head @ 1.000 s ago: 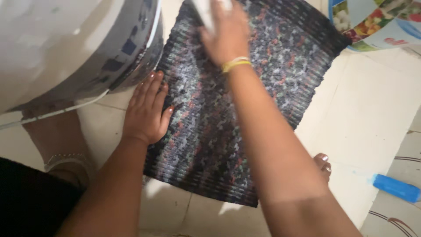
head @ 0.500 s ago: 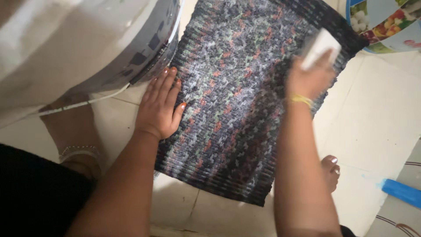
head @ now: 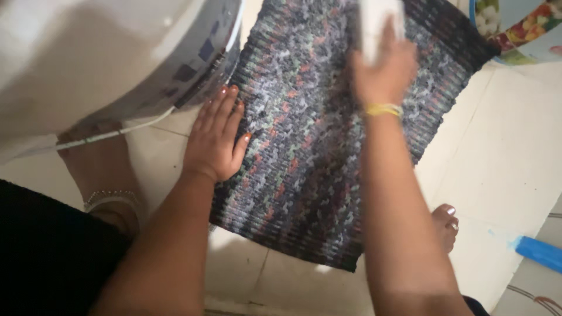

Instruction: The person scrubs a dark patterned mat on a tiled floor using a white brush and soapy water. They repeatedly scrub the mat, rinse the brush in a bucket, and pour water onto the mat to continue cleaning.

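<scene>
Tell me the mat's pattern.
The mat is ribbed dark grey, flecked orange, green and pale grey; head view.

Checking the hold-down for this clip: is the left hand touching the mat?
Touching. The head view shows the left hand lying flat, palm down, with fingers and thumb spread across the left edge of the multicoloured mat.

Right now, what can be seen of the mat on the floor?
The mat is a rectangular ribbed woven piece, dark grey flecked with orange, green and white. It lies flat on the pale tiled floor, turned at an angle, its far end cut off by the frame. The left hand presses flat on its left edge beside a white tub. The right hand holds a blurred white block over its upper part.
</scene>
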